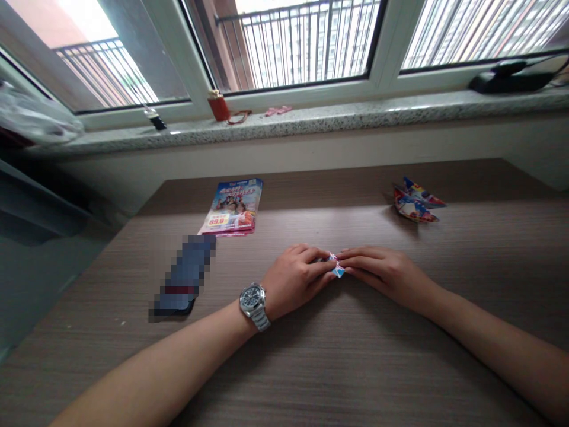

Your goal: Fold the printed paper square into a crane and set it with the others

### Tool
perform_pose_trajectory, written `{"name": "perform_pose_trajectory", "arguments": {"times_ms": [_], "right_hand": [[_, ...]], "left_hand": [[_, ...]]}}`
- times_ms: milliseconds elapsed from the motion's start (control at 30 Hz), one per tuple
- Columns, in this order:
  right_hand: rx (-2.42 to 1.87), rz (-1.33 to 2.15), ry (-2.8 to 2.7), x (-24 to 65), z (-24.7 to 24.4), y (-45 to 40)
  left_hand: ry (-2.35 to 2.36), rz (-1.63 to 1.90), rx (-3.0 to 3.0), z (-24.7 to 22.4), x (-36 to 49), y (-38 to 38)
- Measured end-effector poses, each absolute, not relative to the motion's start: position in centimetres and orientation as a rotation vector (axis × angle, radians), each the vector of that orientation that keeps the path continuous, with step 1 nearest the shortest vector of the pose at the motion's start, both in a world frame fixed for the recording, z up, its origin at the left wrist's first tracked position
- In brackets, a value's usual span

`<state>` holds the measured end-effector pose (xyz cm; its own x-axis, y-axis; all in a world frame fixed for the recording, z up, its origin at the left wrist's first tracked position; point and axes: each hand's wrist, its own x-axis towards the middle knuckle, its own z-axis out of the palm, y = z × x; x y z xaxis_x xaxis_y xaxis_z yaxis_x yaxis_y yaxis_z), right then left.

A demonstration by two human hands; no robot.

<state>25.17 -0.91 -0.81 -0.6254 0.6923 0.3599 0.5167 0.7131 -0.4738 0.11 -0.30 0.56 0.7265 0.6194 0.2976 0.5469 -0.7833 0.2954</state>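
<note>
A small piece of folded printed paper (338, 271), white, blue and pink, lies on the wooden table (284, 367) between my two hands, mostly covered by fingers. My left hand (301, 274), with a metal watch (253, 298) on its wrist, holds the paper's left part under closed fingers. From the other side, the fingertips of my right hand (386, 270) pinch the right part. The hidden portion's shape cannot be made out. Beyond my right hand stands a colourful folded paper figure (416, 203) with pointed ends.
A stack of printed flyers (235, 204) lies at the back left, with a blurred-out dark phone-like object (184, 276) nearer me. On the stone windowsill (338, 121) are a red bottle-like item (218, 107), a small black-capped item (155, 120) and a black device (509, 79).
</note>
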Motion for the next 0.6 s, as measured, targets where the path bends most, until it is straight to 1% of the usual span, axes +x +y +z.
{"name": "perform_pose_trajectory", "arguments": {"times_ms": [233,600], "right_hand": [[-0.921,0.47,-2.372,25.02,-0.58,-0.94],[-0.866,0.453,-2.379,25.13,-1.29,-0.72]], "left_hand": [[0.932,0.576,2.722,0.64,0.15,-0.29],[1.122,0.56,2.649,0.14,0.22,-0.36]]}}
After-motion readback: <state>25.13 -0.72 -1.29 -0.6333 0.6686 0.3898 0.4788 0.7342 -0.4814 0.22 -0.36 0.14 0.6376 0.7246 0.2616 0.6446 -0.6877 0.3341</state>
